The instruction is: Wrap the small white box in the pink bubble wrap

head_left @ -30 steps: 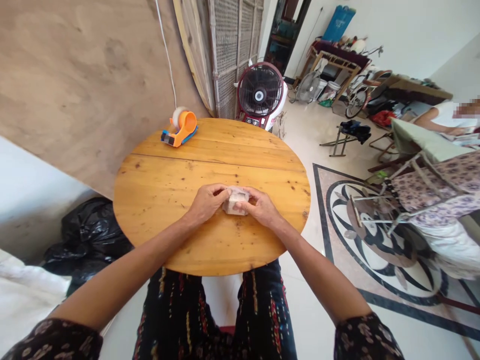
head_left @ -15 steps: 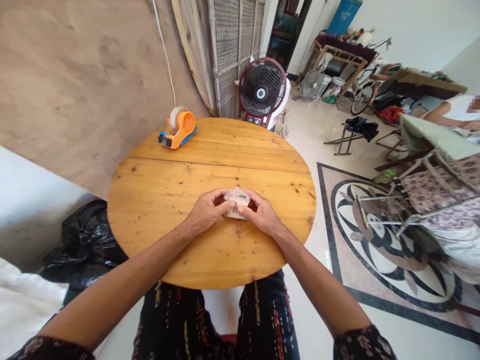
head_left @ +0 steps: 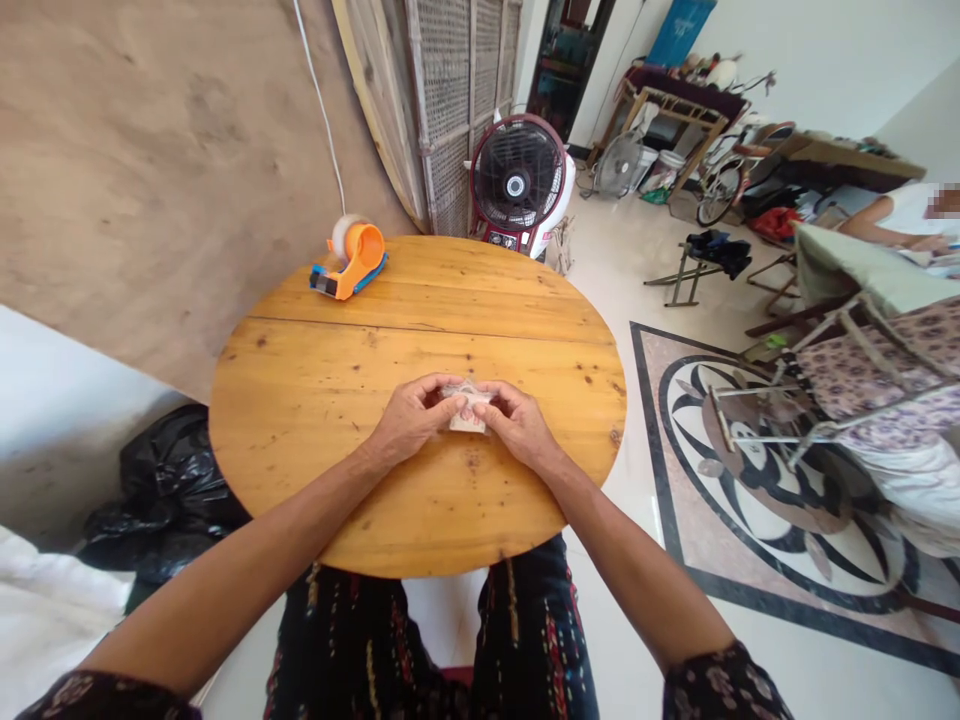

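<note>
A small whitish packet in clear, crinkled plastic (head_left: pixel 469 410) is held between my two hands over the middle of the round wooden table (head_left: pixel 322 400). My left hand (head_left: pixel 420 415) grips its left side, thumb lying on the face toward me. On the right side, my right hand (head_left: pixel 516 420) holds it in the same way, its thumb pressed on the near face. Both sets of fingers partly cover the packet, so what is inside cannot be made out.
An orange and blue tape dispenser (head_left: pixel 352 262) stands at the table's far left edge. Behind the table is a fan (head_left: pixel 517 180). Black plastic bags (head_left: pixel 169 470) lie at the left, and a seated person (head_left: pixel 896 215) is at the far right beside a pale green board (head_left: pixel 847 265).
My thumbs have moved up onto the packet's near face, and its top looks flatter and more closed. The whole view has shifted slightly.
</note>
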The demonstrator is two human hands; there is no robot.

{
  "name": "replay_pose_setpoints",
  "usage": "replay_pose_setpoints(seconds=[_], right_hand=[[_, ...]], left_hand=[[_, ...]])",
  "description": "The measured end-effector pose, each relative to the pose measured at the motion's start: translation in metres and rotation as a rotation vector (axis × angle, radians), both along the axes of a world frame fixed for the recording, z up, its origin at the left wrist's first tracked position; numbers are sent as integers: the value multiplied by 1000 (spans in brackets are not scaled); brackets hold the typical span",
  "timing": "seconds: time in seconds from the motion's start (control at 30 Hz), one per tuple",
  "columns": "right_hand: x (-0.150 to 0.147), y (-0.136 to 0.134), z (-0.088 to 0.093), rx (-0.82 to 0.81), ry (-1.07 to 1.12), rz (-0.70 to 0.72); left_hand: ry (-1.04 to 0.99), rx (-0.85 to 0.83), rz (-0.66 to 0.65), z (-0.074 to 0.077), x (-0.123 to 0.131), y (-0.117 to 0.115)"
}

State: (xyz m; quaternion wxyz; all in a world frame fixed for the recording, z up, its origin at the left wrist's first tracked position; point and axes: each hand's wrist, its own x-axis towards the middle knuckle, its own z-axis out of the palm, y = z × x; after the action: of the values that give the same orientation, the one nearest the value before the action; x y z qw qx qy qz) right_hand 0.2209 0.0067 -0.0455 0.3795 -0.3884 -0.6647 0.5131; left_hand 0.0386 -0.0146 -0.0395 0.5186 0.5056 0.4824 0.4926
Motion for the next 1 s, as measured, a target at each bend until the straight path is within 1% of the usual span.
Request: replay_pose_setpoints(seconds=[0.1,0.3,0.43,0.5,0.6,0.7,0.77,0.87,1.0], right_hand=[[-1,-1,-4,14,-30,-39],[-3,-4,1,64,-52,-36],[-7,-9,5,191,-150,-106],[-8,-12,4,250,-223,-135],[-9,-13,3,241,-310,-151],[-9,-11,2,242,-325,-139],[-9,-10,1,266,-315,-135],[-11,-8,-2,283,-351,-138],[-13,-4,-7,331,-390,-151]], left_hand=[[-16,10,-12,1,0,1],[115,59,6,0,-2,3],[171,89,10,2,0,0],[159,99,-1,1,1,-1],[90,97,-5,-2,2,-1],[19,73,-18,-6,3,1],[16,64,-23,-7,4,2],[75,78,-9,-6,4,3],[210,169,10,-4,4,4]])
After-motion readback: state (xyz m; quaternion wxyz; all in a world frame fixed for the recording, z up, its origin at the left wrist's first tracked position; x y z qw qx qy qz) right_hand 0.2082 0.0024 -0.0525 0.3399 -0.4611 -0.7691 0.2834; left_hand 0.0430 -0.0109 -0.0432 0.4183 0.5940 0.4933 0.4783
